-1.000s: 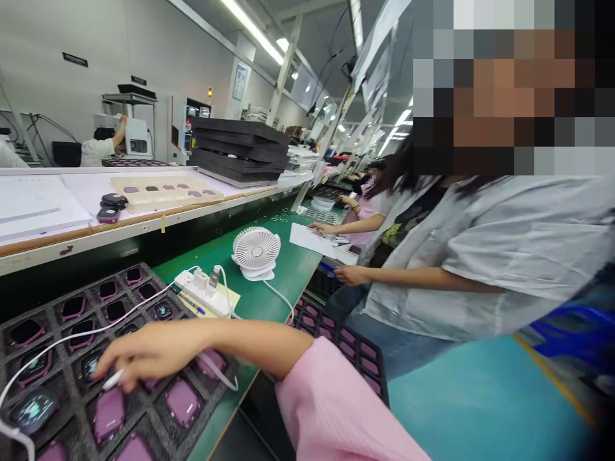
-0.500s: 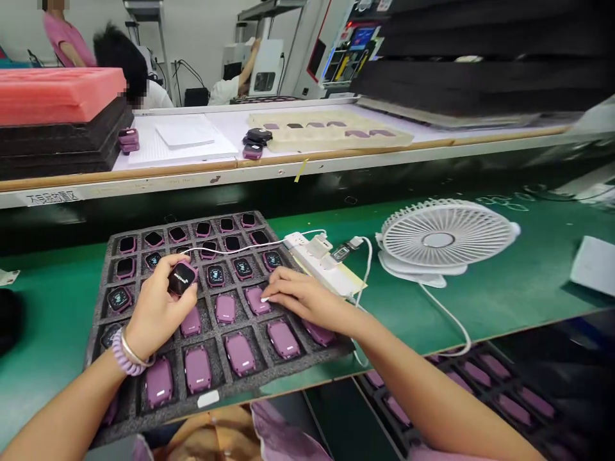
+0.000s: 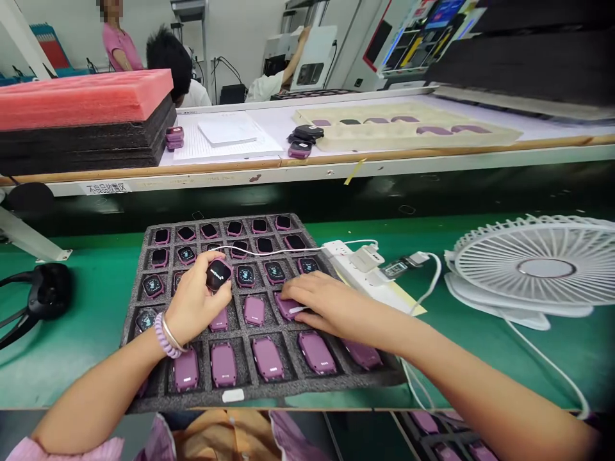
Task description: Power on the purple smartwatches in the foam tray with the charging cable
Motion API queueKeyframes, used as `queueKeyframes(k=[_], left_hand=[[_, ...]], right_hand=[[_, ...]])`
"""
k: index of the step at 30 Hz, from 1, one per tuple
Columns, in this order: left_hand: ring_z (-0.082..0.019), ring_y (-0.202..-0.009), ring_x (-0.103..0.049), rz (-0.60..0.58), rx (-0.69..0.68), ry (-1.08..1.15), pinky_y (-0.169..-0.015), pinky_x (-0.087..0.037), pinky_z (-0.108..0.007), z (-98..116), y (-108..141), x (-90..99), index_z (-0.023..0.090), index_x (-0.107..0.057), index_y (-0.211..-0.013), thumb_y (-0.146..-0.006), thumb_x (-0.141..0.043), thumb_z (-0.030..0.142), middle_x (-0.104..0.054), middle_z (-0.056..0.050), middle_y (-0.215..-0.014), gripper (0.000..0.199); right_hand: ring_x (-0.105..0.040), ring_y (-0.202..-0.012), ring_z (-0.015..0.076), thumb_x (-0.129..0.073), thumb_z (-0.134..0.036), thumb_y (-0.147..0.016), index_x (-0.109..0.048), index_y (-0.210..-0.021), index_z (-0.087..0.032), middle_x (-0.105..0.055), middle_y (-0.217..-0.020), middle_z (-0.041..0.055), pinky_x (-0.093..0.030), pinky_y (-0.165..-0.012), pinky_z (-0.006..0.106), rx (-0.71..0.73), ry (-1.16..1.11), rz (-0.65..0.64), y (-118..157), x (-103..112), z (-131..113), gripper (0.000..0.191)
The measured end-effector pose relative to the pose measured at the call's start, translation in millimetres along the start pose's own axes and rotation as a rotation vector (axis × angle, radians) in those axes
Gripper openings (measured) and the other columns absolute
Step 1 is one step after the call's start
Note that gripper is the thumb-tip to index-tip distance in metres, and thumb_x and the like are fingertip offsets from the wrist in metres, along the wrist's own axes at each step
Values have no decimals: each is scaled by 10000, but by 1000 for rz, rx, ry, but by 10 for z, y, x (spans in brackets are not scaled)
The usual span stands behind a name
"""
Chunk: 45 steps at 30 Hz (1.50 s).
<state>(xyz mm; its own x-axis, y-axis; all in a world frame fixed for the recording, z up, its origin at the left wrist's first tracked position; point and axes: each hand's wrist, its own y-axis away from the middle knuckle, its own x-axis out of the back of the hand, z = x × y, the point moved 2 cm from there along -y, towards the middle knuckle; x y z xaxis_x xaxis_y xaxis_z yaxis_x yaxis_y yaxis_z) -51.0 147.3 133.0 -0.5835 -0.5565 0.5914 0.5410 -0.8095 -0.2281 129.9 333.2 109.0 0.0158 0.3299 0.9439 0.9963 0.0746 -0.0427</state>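
My left hand [image 3: 199, 298] grips a square purple smartwatch body [image 3: 219, 274] between thumb and fingers. Its black screen faces up and shows white lettering. A white cable [image 3: 278, 253] runs from near this watch to the power strip. My right hand [image 3: 319, 299] is closed over another purple watch body [image 3: 287, 307], which lies back-up in a tray slot and looks tilted. A small white mark shows by the fingertips, too small to identify. Beneath both hands lies the grey foam tray [image 3: 192, 404], with watches face-up in the far rows and back-up in the near ones.
Right of the tray are a white power strip [image 3: 353, 272] with plugs and a white fan [image 3: 538, 266]. A black strapped object [image 3: 50, 291] sits at left. The shelf behind bears a red foam stack [image 3: 86, 96], papers [image 3: 228, 131] and a cream tray [image 3: 384, 142]. Other people work beyond.
The view has swung left, so everything sits further right in the picture. My right fingers have closed more around the back-up watch. My left hand keeps its watch.
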Motion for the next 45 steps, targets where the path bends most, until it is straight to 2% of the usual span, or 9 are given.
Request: queueKeyframes(k=[4,9,18,22,27,33,36,40,45], left_hand=[[-126,-551,-485,10,4,6,-592,-399,-269,-8,-15,5,178,-505,-1137,-783,-575,252,-561,32,-729,369],[-131,-565,-498,-22,5,10,-602,-406,-275,-35,-28,-17,177,-508,-1138,-787,-568,285,-575,21,-756,372],[-107,-484,-454,-42,35,-11,-544,-395,-252,-63,-26,-24,177,-511,-1158,-781,-564,311,-550,43,-711,403],[-109,-495,-470,-47,33,-17,-546,-404,-249,-74,-30,-29,177,-508,-1160,-785,-561,309,-572,33,-733,401],[-115,-520,-493,-50,26,-18,-563,-416,-254,-75,-34,-34,186,-508,-1146,-779,-562,299,-592,19,-762,388],[-117,-506,-478,-86,67,-13,-533,-391,-261,-96,-33,-47,193,-489,-1145,-772,-557,331,-601,9,-789,403],[-127,-535,-493,-89,62,-18,-561,-395,-272,-103,-31,-59,199,-484,-1122,-767,-549,332,-600,10,-792,384],[-150,-624,-541,-78,43,-27,-627,-412,-290,-113,-26,-65,204,-476,-1097,-770,-554,318,-625,-6,-838,355],[-172,-751,-597,-61,13,6,-728,-440,-313,-124,-22,-72,204,-465,-1087,-774,-559,288,-636,-32,-942,338]], right_hand=[[-647,-1014,292,-442,-403,-1014,-628,-1218,-182,-686,-1141,120,-479,-902,418,-121,-378,38,-17,118,135,354],[-638,-1076,291,-399,-541,-1022,-688,-1191,-189,-686,-1186,88,-477,-953,401,-155,-598,-134,-3,88,198,486],[-629,-1019,304,-325,-581,-1011,-697,-1066,-164,-687,-1108,118,-460,-930,392,-203,-409,-194,-143,91,140,561],[-642,-889,300,-276,-473,-1025,-668,-914,-173,-689,-956,122,-476,-841,386,-234,-316,-202,-180,94,120,506],[-649,-883,291,-297,-352,-1027,-661,-890,-168,-691,-954,124,-475,-841,379,-233,-231,-206,-208,67,73,430],[-664,-881,269,-384,-264,-1032,-679,-932,-171,-708,-991,98,-491,-822,355,-224,-203,-141,-194,33,87,326],[-658,-913,272,-477,-163,-980,-689,-1003,-155,-706,-1012,98,-491,-833,364,-306,-132,57,-191,34,89,213],[-640,-899,240,-538,-98,-957,-693,-969,-169,-677,-959,83,-490,-807,339,-234,-90,243,-241,-51,-209,171],[-630,-851,246,-702,-110,-899,-670,-924,-178,-649,-889,52,-458,-749,355,-175,106,116,-355,-252,-643,79]])
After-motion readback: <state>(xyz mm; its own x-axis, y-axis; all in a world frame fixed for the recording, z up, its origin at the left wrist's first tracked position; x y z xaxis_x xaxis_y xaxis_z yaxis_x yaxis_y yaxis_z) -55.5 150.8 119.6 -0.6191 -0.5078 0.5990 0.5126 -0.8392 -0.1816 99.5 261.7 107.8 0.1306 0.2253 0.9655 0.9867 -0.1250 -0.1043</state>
